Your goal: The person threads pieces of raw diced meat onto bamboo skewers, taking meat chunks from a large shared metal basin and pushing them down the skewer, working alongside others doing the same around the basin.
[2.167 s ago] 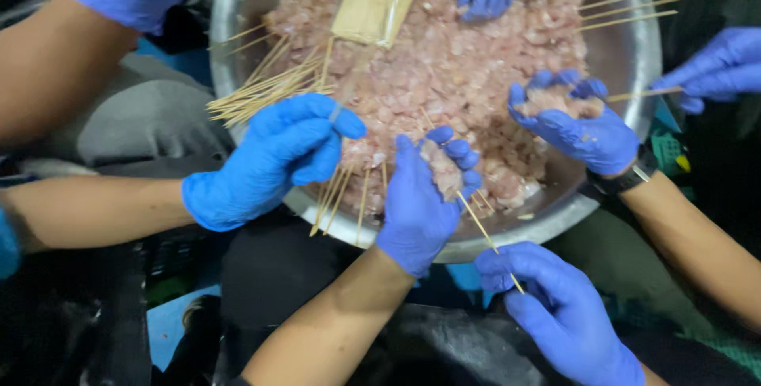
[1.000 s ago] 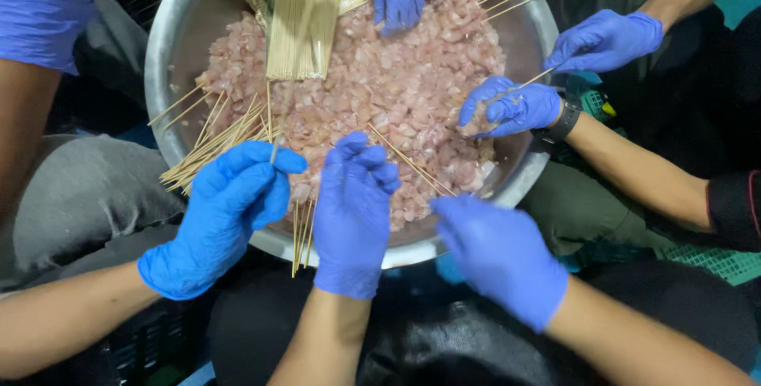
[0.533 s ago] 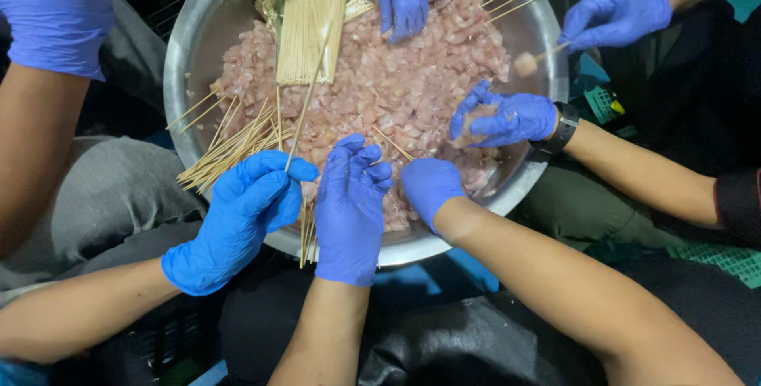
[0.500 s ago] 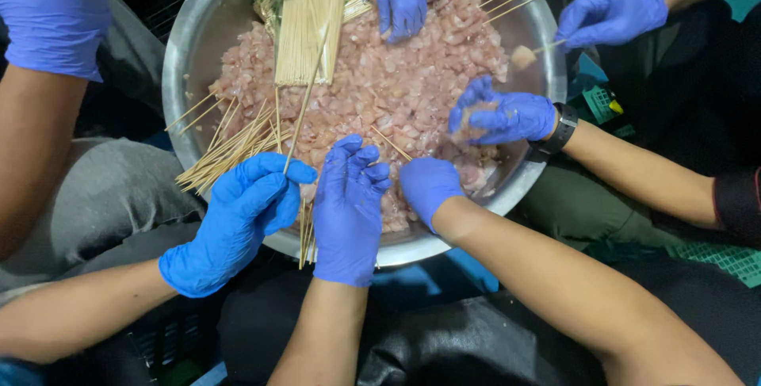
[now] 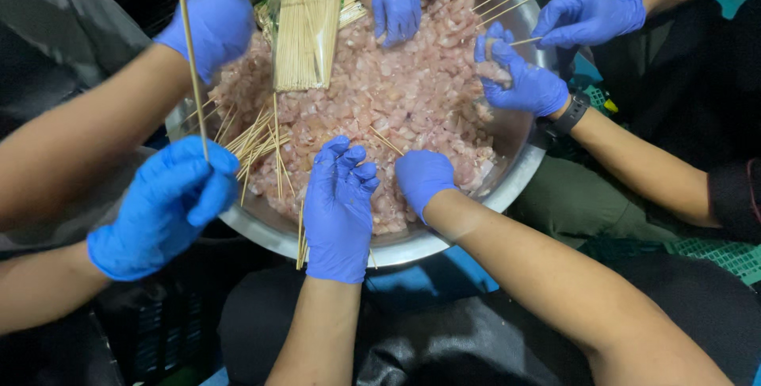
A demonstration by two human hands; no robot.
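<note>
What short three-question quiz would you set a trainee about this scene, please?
1. True or false: the clear bag of skewers lies on the chopped meat inside the metal bowl.
2. Which of the person's own hands is nearer the loose skewers? A: left hand. B: right hand.
3. Fill in: the co-worker's hand at the bowl's left rim holds one upright ____.
Key: 1 true; 2 A; 3 skewer.
</note>
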